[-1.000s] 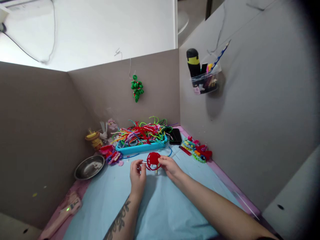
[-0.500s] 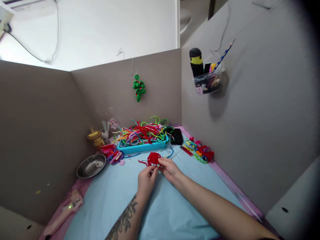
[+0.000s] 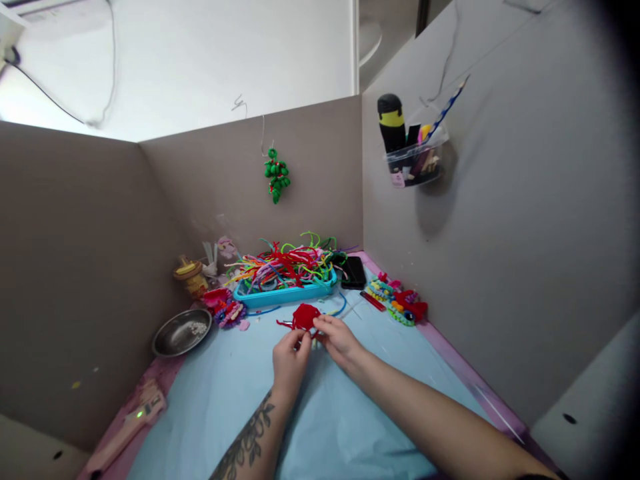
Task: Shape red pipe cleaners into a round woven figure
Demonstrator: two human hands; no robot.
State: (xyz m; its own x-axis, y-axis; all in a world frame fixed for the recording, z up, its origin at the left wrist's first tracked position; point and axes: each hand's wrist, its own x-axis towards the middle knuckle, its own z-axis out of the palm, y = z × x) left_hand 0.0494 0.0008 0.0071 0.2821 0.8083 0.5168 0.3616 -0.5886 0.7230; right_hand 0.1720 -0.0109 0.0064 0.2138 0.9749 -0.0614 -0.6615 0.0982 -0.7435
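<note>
A small red pipe-cleaner piece [image 3: 305, 316] is held just above the light blue mat [image 3: 320, 413]. My left hand [image 3: 289, 360] pinches its lower left side with thumb and forefinger. My right hand [image 3: 338, 340] pinches its right side, fingers closed. A thin red end sticks out to the left of the piece. Behind it stands a turquoise tray [image 3: 285, 292] heaped with several coloured pipe cleaners.
A metal bowl [image 3: 181, 331] sits at the left, a pink glue gun [image 3: 127, 427] near the front left. Finished pipe-cleaner figures [image 3: 400, 303] lie at the right, others [image 3: 223, 308] left of the tray. A black phone [image 3: 354, 272] lies behind. Grey partition walls enclose the desk.
My left hand moved right, from apart at the piece's left end to close against my right hand under the red piece. The piece now looks smaller and more bunched.
</note>
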